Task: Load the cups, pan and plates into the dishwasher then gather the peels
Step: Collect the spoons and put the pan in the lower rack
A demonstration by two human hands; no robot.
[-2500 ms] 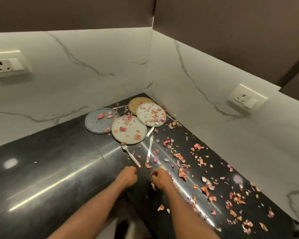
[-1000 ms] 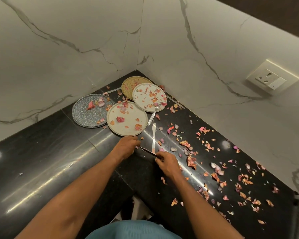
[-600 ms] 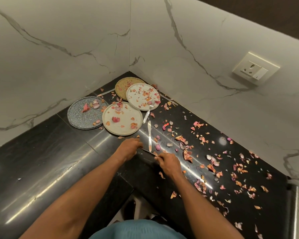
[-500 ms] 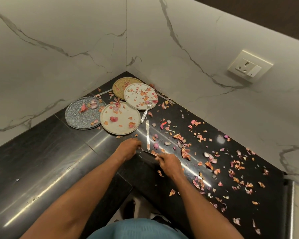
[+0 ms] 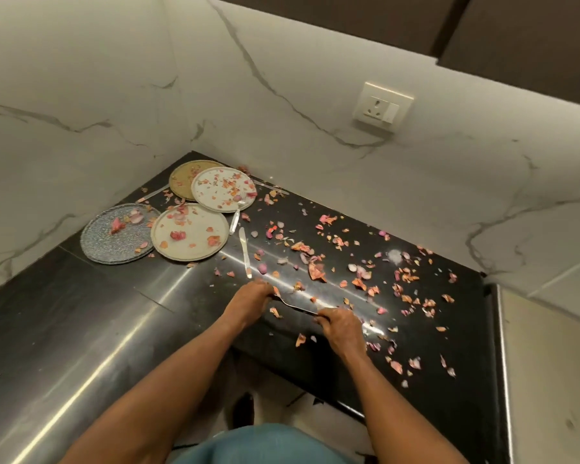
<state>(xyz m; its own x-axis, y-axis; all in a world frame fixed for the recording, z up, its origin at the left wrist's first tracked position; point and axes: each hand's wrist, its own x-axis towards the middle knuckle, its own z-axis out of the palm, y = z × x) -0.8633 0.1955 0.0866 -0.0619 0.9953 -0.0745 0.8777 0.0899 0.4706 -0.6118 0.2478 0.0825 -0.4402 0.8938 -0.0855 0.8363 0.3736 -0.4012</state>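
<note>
Surface (image 5: 81,329): black polished stone, L-shaped, running into a corner between two white marble walls
Left hand (image 5: 250,298): lay on the surface near its front edge, fingers curled and pinching one end of a fork
Right hand (image 5: 340,324): just right of the left one, fingers curled round the other end of the same fork
Fork (image 5: 293,305): thin and metal, spanned the gap between the two hands, low over the surface; which end bore the tines could not be told
Plates: four lay flat in the far corner of the surface, none in a dishwasher; a grey speckled plate (image 5: 114,239) stood farthest left, a cream plate (image 5: 190,232) beside it and overlapping its rim, a white plate (image 5: 221,189) behind that, and a gold plate (image 5: 181,177) partly under the white one, nearest the corner
Peels (image 5: 359,283): pink and orange scraps, strewn over the right part of the surface up to its right edge, with a few on each plate and some beside the hands
Knife (image 5: 245,252): lay on the surface between the cream plate and the left hand
Second fork (image 5: 236,217): rested with its head on the white plate's rim
Socket (image 5: 382,107): on the right-hand wall above the peels
</note>
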